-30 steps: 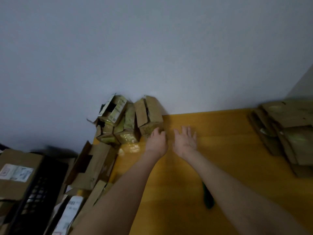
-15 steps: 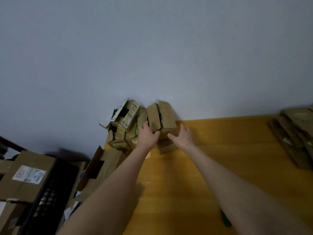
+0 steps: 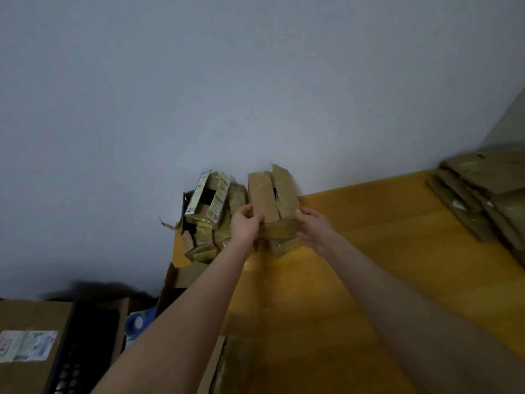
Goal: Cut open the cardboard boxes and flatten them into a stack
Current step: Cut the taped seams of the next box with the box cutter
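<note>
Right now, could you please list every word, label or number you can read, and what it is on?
No text can be read.
Open carton: printed flaps, too blurred.
Sticker on the large box at lower left: too blurred.
Held cardboard box: no print shows.

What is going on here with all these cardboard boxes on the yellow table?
A person holds one cardboard box between both hands, the left hand on its left side and the right hand on its right, near the wall at the far edge of the table. Just left of it sits a pile of small boxes not yet flattened. A stack of flattened cardboard lies at the table's right end.
</note>
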Tool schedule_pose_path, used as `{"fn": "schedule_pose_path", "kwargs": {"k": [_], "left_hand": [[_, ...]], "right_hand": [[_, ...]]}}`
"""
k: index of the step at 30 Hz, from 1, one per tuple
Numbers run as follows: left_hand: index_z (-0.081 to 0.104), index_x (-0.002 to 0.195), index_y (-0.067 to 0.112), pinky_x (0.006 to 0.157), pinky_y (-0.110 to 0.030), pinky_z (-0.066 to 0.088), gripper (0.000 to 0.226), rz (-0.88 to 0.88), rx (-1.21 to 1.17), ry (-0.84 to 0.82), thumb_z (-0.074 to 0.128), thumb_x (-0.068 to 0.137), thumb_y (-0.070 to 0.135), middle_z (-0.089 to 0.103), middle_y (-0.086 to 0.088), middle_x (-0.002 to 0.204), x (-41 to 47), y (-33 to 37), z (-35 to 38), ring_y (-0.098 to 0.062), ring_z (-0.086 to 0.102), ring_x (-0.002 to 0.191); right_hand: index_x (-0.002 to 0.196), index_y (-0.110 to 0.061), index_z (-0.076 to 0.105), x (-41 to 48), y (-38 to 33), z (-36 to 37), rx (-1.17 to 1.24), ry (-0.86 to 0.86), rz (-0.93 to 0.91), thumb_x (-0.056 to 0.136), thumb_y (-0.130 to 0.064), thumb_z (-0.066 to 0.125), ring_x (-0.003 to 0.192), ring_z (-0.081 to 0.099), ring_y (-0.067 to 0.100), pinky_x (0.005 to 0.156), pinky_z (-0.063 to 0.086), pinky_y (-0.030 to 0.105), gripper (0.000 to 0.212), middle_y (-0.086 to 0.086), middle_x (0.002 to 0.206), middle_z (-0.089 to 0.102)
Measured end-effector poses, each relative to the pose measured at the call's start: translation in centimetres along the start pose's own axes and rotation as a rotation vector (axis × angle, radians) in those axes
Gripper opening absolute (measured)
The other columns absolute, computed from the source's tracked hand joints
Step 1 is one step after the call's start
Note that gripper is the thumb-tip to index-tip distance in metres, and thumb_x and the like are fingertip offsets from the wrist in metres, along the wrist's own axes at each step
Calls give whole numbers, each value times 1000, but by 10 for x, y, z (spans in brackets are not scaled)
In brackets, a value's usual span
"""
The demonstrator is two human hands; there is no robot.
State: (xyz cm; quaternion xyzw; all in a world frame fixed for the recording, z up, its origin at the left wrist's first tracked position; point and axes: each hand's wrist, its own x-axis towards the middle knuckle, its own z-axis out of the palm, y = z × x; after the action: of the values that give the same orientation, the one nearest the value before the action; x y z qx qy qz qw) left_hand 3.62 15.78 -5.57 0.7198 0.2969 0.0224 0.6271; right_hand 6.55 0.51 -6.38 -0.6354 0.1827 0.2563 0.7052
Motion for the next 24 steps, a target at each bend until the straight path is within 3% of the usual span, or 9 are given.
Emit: {"fn": "schedule_pose_path", "kwargs": {"k": [5,8,9,12,15,17,19,21,24], "left_hand": [[53,114,13,92,-36,51,22,31,-45,-88,51,95,2,59,-5,118,-22,5,-9,-20,58,104],[55,107,15,96,-45,51,11,-11,-131,-174,46,100,16,61,-9,112,-37,6,-10,-23,60,103],[54,112,17,95,-48,51,16,-32,-175,-220,43,102,23,61,-8,111,-42,8,-10,-23,60,103],[51,128,29,85,-44,53,38,-36,-153,-345,32,102,49,61,-5,114,-56,12,-6,-20,59,105],[59,123,32,84,-40,52,52,-69,-69,-392,25,98,63,64,-4,114,-63,11,0,-20,60,103],[62,116,23,90,-44,48,58,-140,-77,-409,27,96,65,65,-9,112,-66,7,0,-25,60,99],[61,102,17,80,-39,46,59,-200,-107,-429,30,94,66,60,-10,107,-68,3,2,-27,53,94],[57,99,16,74,-34,44,56,-224,-101,-437,34,93,67,61,-8,112,-71,3,7,-25,55,95],[60,119,12,96,-44,45,62,-234,-50,-426,43,91,64,63,-6,121,-77,-1,16,-26,58,106]], "right_hand": [[113,-15,53,-34,5,-8,36,109,-85,89,-16,67,89,57,16,61,42,26,27,8,116,59],[114,-13,54,-51,14,-25,1,208,-195,86,-6,68,100,58,21,77,51,31,32,8,116,60],[118,-15,54,-56,18,-30,-13,214,-224,86,-3,67,102,58,22,81,52,32,37,7,116,60],[132,-21,52,-70,30,-41,-69,220,-280,85,10,60,104,57,21,70,51,24,57,4,116,59],[123,-19,61,-78,36,-52,1,255,-235,91,14,46,99,61,20,70,51,26,48,7,116,62],[107,-21,64,-83,39,-63,29,240,-172,97,4,42,89,63,13,65,50,23,35,5,115,64],[109,-22,61,-85,44,-75,38,191,-88,100,-20,49,90,61,12,69,48,27,16,-1,113,64],[108,-24,60,-85,50,-84,33,151,-4,92,-51,54,98,58,17,83,49,36,33,-6,108,62],[99,-28,63,-86,55,-95,20,138,84,77,-69,59,105,56,21,88,47,40,47,-7,107,62]]}}
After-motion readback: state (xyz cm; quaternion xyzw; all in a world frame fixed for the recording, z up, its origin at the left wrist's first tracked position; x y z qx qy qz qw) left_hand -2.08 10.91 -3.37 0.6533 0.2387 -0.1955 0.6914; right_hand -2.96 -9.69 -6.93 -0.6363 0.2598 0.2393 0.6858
